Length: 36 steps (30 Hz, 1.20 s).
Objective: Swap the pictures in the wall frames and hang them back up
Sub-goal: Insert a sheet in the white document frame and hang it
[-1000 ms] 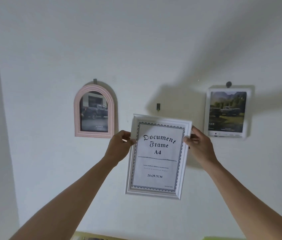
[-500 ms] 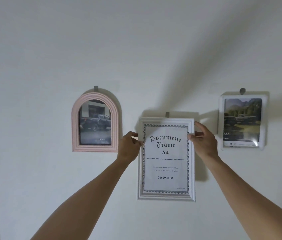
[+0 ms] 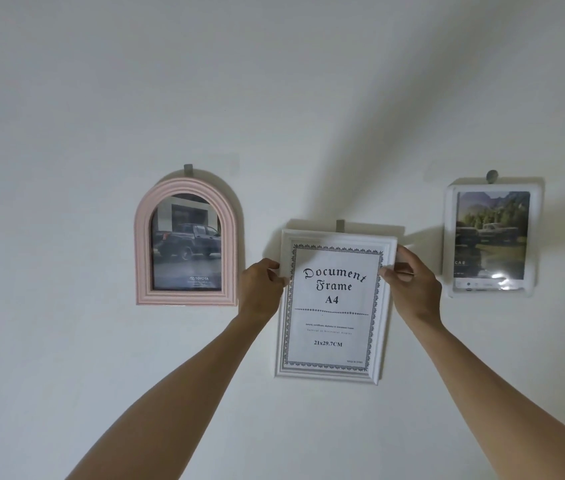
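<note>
A white document frame [image 3: 331, 370] with an "A4" sheet sits against the wall, its top edge just under a small grey hook [image 3: 340, 225]. My left hand [image 3: 262, 287] grips its left edge near the top. My right hand [image 3: 412, 285] grips its right edge at the same height. A pink arched frame [image 3: 142, 258] with a dark truck picture hangs to the left. To the right hangs a white rectangular frame [image 3: 535, 237] holding a landscape with trucks.
The wall [image 3: 274, 98] is plain white. The pink frame hangs from a grey hook [image 3: 188, 169], and the right frame from a round grey hook [image 3: 491, 176]. A wall corner shows at the far left.
Both hands have lifted the white frame up and set it straight against the wall; the middle hook, fully visible before, is now partly behind its top edge.
</note>
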Motion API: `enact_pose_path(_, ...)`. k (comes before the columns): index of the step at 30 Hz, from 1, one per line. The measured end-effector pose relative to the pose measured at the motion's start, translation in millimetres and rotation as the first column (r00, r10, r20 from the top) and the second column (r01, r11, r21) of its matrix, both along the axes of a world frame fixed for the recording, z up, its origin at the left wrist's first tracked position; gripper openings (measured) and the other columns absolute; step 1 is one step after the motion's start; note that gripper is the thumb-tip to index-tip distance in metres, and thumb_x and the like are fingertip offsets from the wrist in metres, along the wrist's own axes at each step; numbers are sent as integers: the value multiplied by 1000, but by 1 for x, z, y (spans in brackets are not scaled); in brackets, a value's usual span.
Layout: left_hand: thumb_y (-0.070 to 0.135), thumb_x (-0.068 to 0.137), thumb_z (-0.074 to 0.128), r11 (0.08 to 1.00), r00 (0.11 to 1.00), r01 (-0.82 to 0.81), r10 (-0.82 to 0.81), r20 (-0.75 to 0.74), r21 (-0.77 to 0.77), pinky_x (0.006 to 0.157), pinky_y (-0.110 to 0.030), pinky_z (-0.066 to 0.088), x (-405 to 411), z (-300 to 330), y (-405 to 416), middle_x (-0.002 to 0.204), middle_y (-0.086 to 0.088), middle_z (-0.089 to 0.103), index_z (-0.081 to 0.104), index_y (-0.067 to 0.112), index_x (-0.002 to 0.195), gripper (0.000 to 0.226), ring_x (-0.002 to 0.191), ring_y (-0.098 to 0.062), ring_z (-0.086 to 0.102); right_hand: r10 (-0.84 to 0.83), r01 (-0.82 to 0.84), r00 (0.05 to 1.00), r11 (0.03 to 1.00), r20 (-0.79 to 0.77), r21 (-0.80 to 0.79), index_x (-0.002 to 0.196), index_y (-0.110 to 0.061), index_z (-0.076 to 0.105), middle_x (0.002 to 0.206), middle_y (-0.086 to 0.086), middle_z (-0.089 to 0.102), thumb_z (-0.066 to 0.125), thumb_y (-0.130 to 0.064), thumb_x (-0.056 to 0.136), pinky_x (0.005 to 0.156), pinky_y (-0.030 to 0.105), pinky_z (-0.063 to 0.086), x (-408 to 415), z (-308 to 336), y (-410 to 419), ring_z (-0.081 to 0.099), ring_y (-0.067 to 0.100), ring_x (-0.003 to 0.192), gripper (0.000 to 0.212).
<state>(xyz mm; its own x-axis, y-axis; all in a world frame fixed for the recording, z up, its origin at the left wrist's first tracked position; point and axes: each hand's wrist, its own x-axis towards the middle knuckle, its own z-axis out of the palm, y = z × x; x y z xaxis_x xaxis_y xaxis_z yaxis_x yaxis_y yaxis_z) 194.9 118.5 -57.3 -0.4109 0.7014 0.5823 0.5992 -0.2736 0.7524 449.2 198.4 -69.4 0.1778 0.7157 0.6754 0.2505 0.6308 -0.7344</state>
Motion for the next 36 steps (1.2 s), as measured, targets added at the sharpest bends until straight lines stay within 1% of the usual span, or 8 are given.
enact_pose_path(3,10,83,72,1000,1000,-6,6,3,4,53,-4,36,-1,0,3,79,2,64,67,10,105,23,70,-10,56,-2,2,1000,1000,-9,19,118,-31,66,97,-2,73,72,-17,88,87,23,52,0,-1,0,70,8,87,33)
enact_pose_path(7,21,85,73,999,1000,1,0,-19,51,63,-19,43,-1,3,8,74,8,65,68,16,97,14,69,-10,60,5,-3,999,999,-37,37,115,-27,68,95,-4,73,71,-15,90,73,2,45,1,4,-2,70,7,88,28)
enact_pose_path(11,19,87,71,997,1000,15,-14,-21,71,65,-22,48,2,1,10,74,6,66,69,13,93,9,68,-14,61,-10,11,1000,999,-24,36,118,-24,68,96,-1,72,71,-15,90,71,-2,41,3,8,-4,66,-2,84,29)
enact_pose_path(23,15,83,76,988,986,112,-124,113,107,73,-46,59,-5,-4,11,77,-3,72,73,15,94,12,70,-32,67,-15,17,999,999,-29,41,117,-25,68,99,1,73,70,-15,90,76,5,45,2,3,3,67,-4,82,29)
enact_pose_path(26,13,83,76,985,981,125,-142,136,123,71,-47,59,-5,-6,10,75,0,72,74,18,93,11,64,-27,64,3,-1,999,999,-38,50,116,-25,68,99,1,73,70,-15,90,80,14,47,2,3,2,69,4,86,28)
enact_pose_path(31,10,80,78,975,961,166,-194,196,148,67,-47,56,-5,-6,10,68,3,69,71,35,81,26,59,-21,55,12,-9,999,998,-53,61,114,-29,67,97,0,73,70,-14,90,77,9,48,2,2,5,69,5,85,28)
enact_pose_path(34,12,78,80,969,953,183,-216,211,166,66,-47,56,-6,-8,13,67,0,68,74,34,82,23,57,-19,53,10,-7,999,999,-53,54,116,-28,67,100,2,72,69,-15,91,83,18,51,3,1,8,70,9,88,29)
enact_pose_path(36,12,79,79,970,957,174,-207,204,167,68,-48,56,-7,-9,13,67,0,68,76,32,85,21,57,-19,52,13,-10,998,999,-55,53,116,-29,67,100,1,72,69,-15,91,79,13,49,2,0,7,70,7,88,29)
